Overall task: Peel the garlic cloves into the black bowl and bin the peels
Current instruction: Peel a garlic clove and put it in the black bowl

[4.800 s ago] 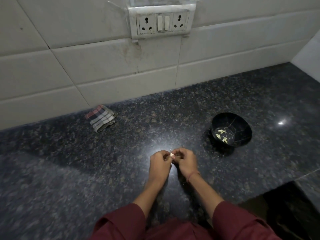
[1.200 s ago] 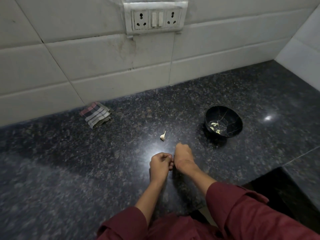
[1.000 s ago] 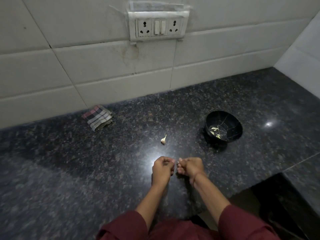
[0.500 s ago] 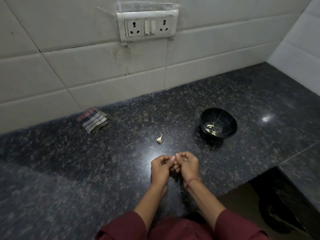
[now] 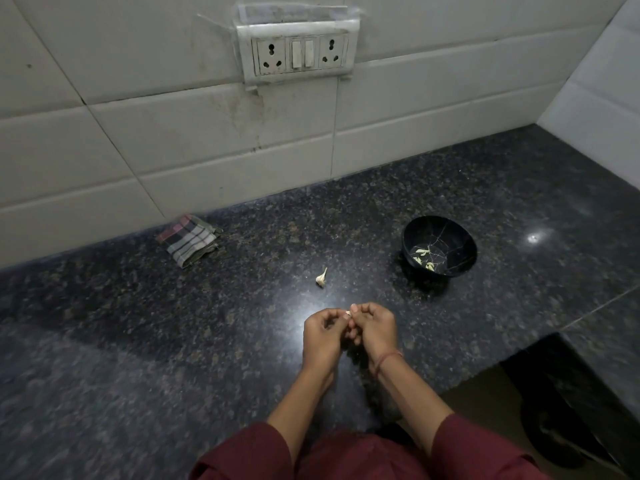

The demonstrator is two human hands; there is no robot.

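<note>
Where your hands meet: your left hand and right hand hover together over the granite counter, fingertips touching at their 12 o'clock edge.
left hand: fingers curled, thumb and forefinger pinching a small whitish garlic clove.
right hand: fingers curled as well, the tips pinching the same clove from the opposite side; a red thread circles that wrist.
held clove: only a sliver shows between your fingertips, so you cannot tell its long axis.
loose clove: lies on the counter at 11 o'clock from your hands, apart from them. Its long axis runs from 1 to 7 o'clock, thin tail pointing to 1 o'clock, fat end toward you.
black bowl: upright at 2 o'clock, well apart from your hands, with a few pale garlic pieces on its bottom.
checked cloth: folded, at 10 o'clock, near the foot of the tiled wall.
socket plate: on the wall at 12 o'clock.
</note>
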